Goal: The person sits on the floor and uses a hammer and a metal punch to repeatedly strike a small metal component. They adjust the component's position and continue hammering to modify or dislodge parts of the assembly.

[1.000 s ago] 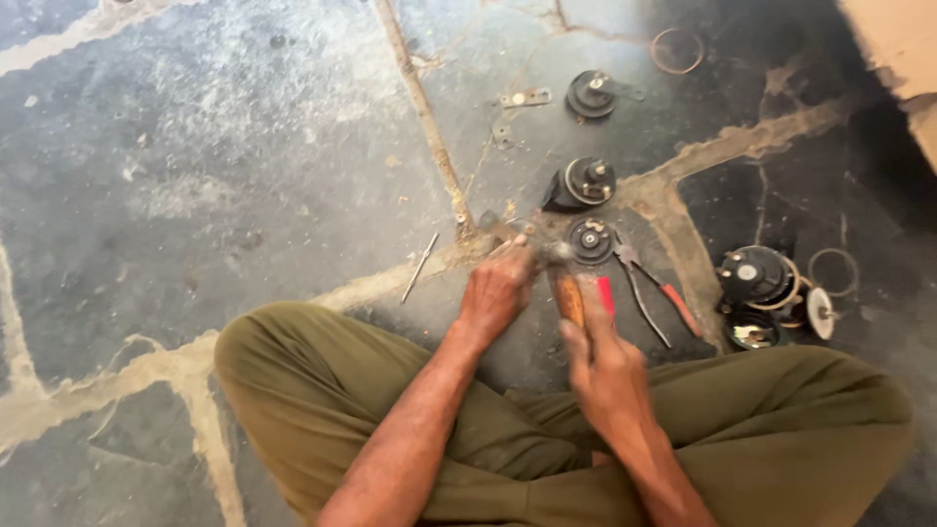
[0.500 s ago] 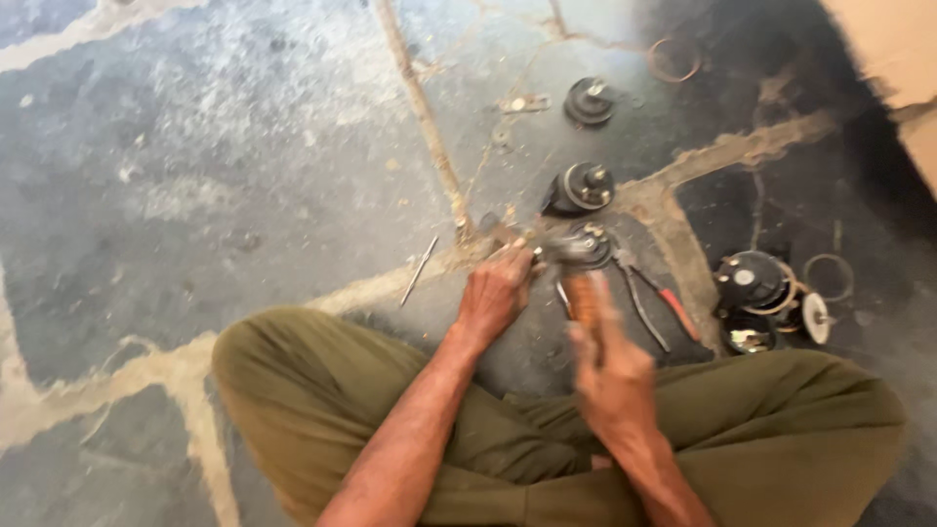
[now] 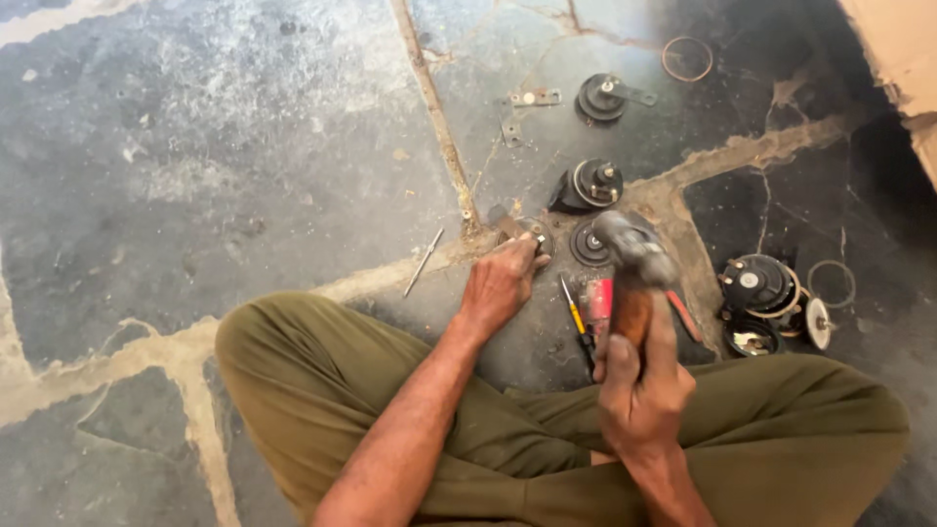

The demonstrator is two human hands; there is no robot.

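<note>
I sit cross-legged on a stone floor. My right hand [image 3: 639, 385] grips the wooden handle of a hammer [image 3: 630, 263], whose blurred metal head is raised above the floor. My left hand [image 3: 503, 283] presses down on a small metal part [image 3: 532, 232] on the stone. A round black disc part [image 3: 589, 244] lies just right of that part, under the hammer head. A yellow-handled screwdriver [image 3: 576, 317] and red-handled pliers [image 3: 598, 301] lie between my hands.
More black round horn-like parts lie beyond: one [image 3: 590, 183] close, one [image 3: 605, 98] farther. A cluster of parts [image 3: 766, 298] sits at the right, with wire rings [image 3: 686, 59]. A thin metal rod [image 3: 425, 262] lies left. Cardboard [image 3: 898, 59] fills the top right corner.
The hammer has lifted from the part on the floor and now stands raised. My left hand stays on the small part.
</note>
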